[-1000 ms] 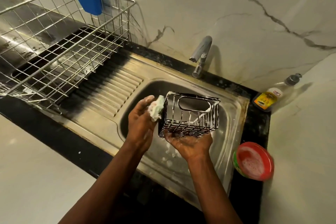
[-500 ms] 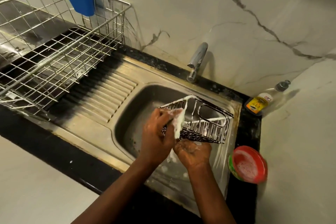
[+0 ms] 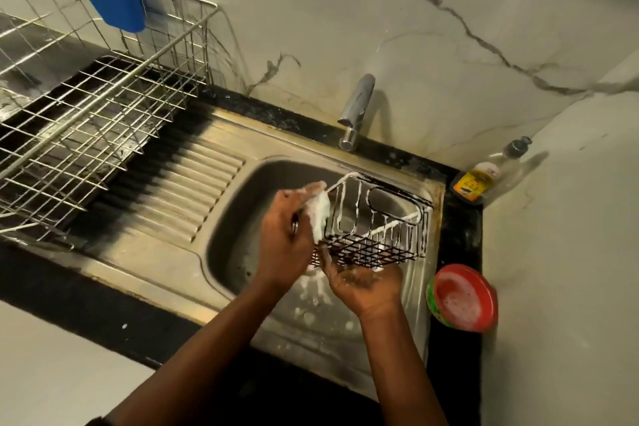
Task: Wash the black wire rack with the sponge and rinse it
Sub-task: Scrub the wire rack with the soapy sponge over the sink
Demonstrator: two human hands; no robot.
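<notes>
Scrubbing on, your left hand (image 3: 283, 239) now presses the sponge (image 3: 320, 214) against the tipped rack (image 3: 377, 228)'s end, right hand (image 3: 366, 287) cradling underneath; rinsing waits.

A black counter (image 3: 460, 245) carries a steel sink (image 3: 166, 242), a wire dish rack (image 3: 86, 121) upper left, a bottle (image 3: 484, 176) and a red-lidded tub (image 3: 463, 297) at right.

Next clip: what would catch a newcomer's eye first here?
The black wire rack, streaked with white foam, is held over the sink. The left hand presses a soapy sponge against its end; the right hand supports it from below. A red bowl sits at the sink's right.
</notes>
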